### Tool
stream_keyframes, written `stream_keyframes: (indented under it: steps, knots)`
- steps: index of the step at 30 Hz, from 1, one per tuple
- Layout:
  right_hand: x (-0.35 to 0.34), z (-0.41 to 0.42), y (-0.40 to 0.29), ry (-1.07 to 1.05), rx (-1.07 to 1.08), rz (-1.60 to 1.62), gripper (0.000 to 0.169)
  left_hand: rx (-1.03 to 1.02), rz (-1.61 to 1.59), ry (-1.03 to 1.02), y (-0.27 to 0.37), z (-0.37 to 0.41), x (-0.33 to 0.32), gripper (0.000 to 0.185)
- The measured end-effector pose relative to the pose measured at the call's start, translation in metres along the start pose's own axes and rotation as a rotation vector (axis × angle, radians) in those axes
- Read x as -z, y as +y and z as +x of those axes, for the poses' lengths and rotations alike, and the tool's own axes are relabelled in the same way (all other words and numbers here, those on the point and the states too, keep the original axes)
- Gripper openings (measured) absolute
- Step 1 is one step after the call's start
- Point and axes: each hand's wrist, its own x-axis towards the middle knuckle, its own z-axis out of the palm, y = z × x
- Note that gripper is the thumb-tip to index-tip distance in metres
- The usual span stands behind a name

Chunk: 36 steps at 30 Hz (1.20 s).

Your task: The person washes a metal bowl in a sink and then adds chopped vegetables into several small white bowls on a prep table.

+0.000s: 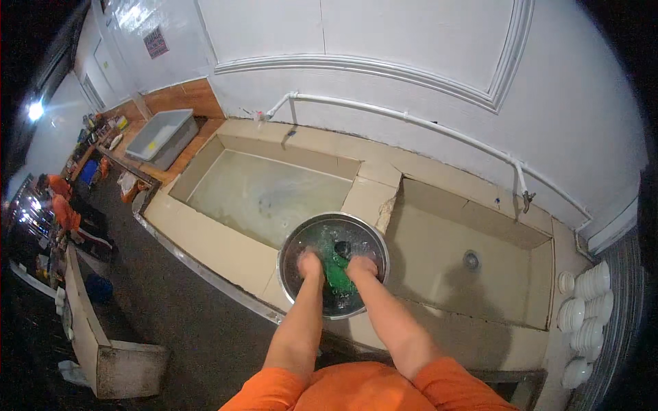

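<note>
A round metal basin of dark-looking water rests on the ledge between two tiled sinks. Both my hands are in it. A green item, perhaps a cloth or mesh, lies in the water between them, with a small dark object at its upper end. My left hand is at the green item's left side, blurred and partly under water. On the other side, my right hand touches or nearly touches its edge. The fingers of both hands are largely hidden, so their hold is unclear.
The left sink holds cloudy water; the right sink has a drain. A metal tap hangs above it. Stacked white dishes stand at far right. A grey plastic tub sits at upper left. Another person works at far left.
</note>
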Motion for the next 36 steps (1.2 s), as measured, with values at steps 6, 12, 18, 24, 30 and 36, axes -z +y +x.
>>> stream_keyframes:
  steps: [6,12,18,24,30,36]
  knots:
    - [0.065,-0.004,-0.003,0.005,0.565,0.106,0.022,0.036,-0.191,-0.935,0.11,-0.033,0.011,0.031]
    - [0.201,-0.082,-0.049,-0.01,0.845,0.443,0.022,-0.185,-0.535,-1.093,0.162,-0.057,0.047,0.043]
    - [0.24,-0.099,-0.06,0.116,0.754,0.735,0.03,-0.127,-0.626,-1.123,0.197,-0.084,0.08,0.042]
    - [0.165,-0.038,-0.018,0.105,0.561,0.357,0.034,-0.516,0.025,-0.777,0.201,-0.081,0.068,0.037]
    - [0.052,-0.032,-0.034,0.009,0.464,0.023,0.032,-0.633,0.773,-0.512,0.064,-0.004,0.062,0.03]
    - [-0.014,-0.022,-0.004,-0.009,0.314,-0.443,0.047,-0.518,1.146,-0.578,0.004,-0.04,0.004,0.051]
